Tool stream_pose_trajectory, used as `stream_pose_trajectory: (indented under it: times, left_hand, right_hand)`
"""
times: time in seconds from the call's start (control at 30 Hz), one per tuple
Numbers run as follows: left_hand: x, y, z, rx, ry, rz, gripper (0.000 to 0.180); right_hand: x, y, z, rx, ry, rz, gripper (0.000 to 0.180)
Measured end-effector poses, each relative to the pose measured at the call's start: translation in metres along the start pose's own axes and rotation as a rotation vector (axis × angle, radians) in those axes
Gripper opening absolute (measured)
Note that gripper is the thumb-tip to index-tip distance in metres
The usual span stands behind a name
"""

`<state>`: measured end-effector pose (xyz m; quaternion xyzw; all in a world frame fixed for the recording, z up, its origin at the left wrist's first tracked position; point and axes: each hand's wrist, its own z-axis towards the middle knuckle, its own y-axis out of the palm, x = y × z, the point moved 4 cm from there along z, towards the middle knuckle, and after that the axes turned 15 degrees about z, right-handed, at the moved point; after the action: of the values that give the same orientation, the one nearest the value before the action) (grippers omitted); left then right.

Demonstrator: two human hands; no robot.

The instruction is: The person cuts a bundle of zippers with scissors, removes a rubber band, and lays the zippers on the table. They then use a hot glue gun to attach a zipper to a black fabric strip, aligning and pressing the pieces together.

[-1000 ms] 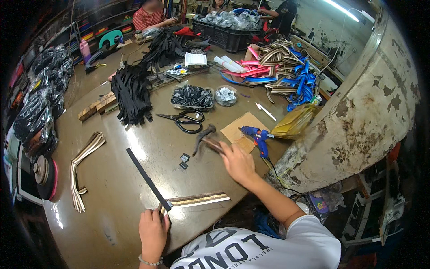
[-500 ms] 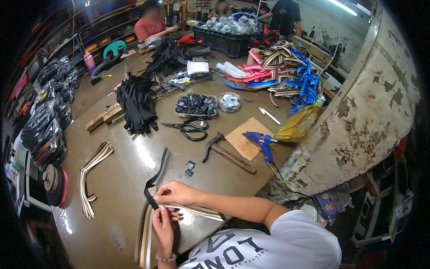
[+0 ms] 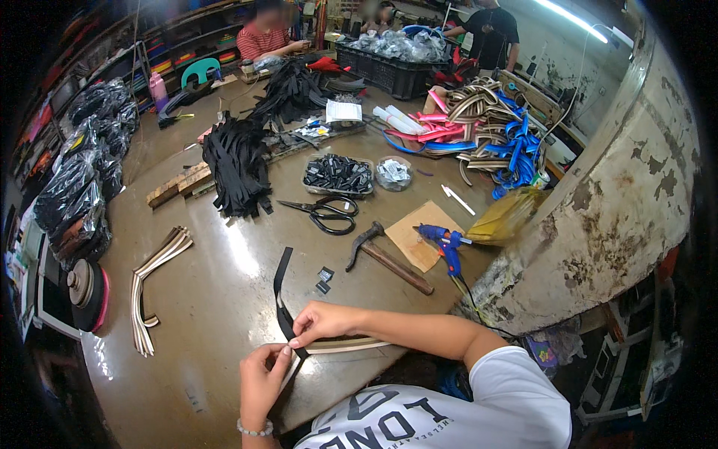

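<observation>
My left hand point(image 3: 262, 378), with a beaded bracelet at its wrist, is closed with thumb and fingertips pinched at the lower part of a black strap point(image 3: 283, 295). Just above it, my right hand point(image 3: 324, 322) pinches the same strap, and the fingertips of both hands nearly meet. The strap's free end sticks up beyond the hands, bent and slightly twisted. Beneath my right hand and forearm lies a beige, white and brown striped strap point(image 3: 348, 346), crossing the black one at my fingers. Just how the two join is hidden.
Small dark tabs point(image 3: 324, 280), a hammer point(image 3: 389, 258), scissors point(image 3: 321, 213) and a blue glue gun point(image 3: 446, 243) lie ahead. Striped straps point(image 3: 146, 288) rest at left. Farther off are black strap bundles point(image 3: 235, 165), a tub of black clips point(image 3: 338, 174) and several people. A worn pillar point(image 3: 591, 194) stands right.
Both hands have moved to the right with the black strap. The striped strap that hung below my left hand has swung out of its earlier place. The whole view has shifted slightly.
</observation>
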<state>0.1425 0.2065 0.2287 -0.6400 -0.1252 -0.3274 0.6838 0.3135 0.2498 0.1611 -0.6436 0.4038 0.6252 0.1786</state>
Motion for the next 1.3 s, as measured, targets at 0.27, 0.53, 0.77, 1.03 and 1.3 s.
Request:
stream_pose_trajectory:
  times: [0.27, 0.53, 0.77, 1.03, 1.3]
  left_hand:
    - [-0.018, 0.027, -0.001, -0.018, -0.106, -0.127, 0.018]
    - [-0.025, 0.036, -0.003, 0.151, -0.081, 0.331, 0.026]
    - [-0.030, 0.042, 0.000, 0.199, -0.061, 0.212, 0.027]
    - [-0.025, 0.041, -0.003, 0.200, -0.006, 0.229, 0.020]
    - [-0.025, 0.042, -0.004, 0.194, 0.034, 0.247, 0.017]
  right_hand:
    - [-0.034, -0.001, 0.026, 0.021, -0.087, 0.238, 0.031]
    - [-0.017, 0.037, -0.003, 0.333, -0.406, -0.496, 0.046]
    - [0.010, 0.035, 0.009, 0.378, -0.483, -0.824, 0.023]
    - [0.004, 0.060, -0.019, 0.362, -0.519, -1.102, 0.025]
    - [0.011, 0.064, -0.032, 0.232, -0.521, -1.101, 0.020]
